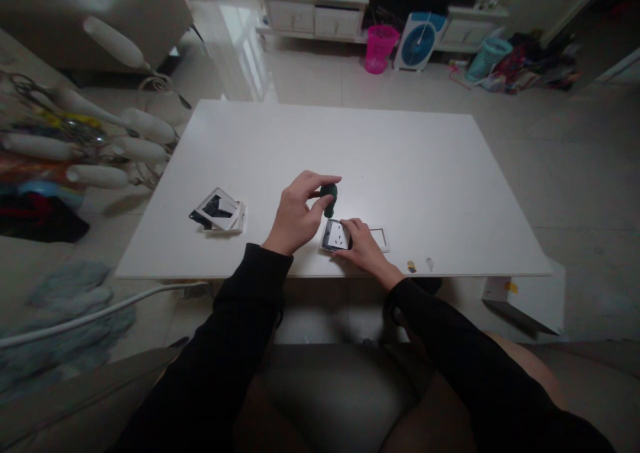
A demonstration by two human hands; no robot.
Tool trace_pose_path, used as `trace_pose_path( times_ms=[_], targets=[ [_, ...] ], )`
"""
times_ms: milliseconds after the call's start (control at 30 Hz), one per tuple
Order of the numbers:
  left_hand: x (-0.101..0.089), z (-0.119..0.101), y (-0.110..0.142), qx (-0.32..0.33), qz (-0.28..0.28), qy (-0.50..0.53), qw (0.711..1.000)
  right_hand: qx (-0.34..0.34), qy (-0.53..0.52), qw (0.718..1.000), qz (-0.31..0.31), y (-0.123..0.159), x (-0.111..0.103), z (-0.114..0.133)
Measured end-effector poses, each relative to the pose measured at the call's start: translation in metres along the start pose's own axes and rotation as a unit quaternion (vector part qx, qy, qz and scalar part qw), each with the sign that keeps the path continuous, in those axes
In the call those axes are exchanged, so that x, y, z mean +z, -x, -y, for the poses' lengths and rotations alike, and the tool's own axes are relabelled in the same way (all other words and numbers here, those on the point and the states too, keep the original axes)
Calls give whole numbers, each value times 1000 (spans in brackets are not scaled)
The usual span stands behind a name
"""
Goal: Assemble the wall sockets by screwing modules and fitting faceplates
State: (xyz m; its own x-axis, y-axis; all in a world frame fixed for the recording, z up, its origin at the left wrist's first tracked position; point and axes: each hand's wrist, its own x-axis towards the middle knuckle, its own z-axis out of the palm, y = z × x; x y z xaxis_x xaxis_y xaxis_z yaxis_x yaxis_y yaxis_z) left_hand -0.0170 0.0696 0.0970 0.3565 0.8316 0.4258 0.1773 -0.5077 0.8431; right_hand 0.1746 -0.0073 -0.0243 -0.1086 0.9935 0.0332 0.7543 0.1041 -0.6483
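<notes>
My left hand (pixel 299 213) is closed around the dark green handle of a screwdriver (pixel 329 199), which stands nearly upright over a white wall socket (pixel 335 235) on the white table (pixel 400 159). My right hand (pixel 363 246) rests on the socket, its fingers pressed together on the near edge. A white frame (pixel 383 238) lies beside the socket on the right. Both sleeves are black.
A second white socket plate with a dark back (pixel 219 211) lies to the left. Two small parts (pixel 420 265) sit near the table's front edge. A rack with white handles (pixel 100 146) stands left of the table. A pink basket (pixel 380 47) and a fan (pixel 417 39) stand on the floor behind.
</notes>
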Motion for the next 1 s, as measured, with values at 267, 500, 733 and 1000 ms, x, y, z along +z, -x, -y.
trace_pose_path(
  times_ms=[267, 500, 733, 1000],
  targets=[
    [0, -2, -1, -8, -35, -35, 999, -4, 0, 1000, -5, 0, 1, -1],
    [-2, 1, -1, -5, -5, 27, 1000, 4, -2, 1000, 0, 0, 0, 2],
    [-3, -2, -1, 2, -22, -14, 1000, 5, 5, 1000, -2, -1, -1, 3],
    [0, -3, -1, -11, -48, 22, 999, 10, 5, 1000, 1, 0, 1, 1]
  ],
)
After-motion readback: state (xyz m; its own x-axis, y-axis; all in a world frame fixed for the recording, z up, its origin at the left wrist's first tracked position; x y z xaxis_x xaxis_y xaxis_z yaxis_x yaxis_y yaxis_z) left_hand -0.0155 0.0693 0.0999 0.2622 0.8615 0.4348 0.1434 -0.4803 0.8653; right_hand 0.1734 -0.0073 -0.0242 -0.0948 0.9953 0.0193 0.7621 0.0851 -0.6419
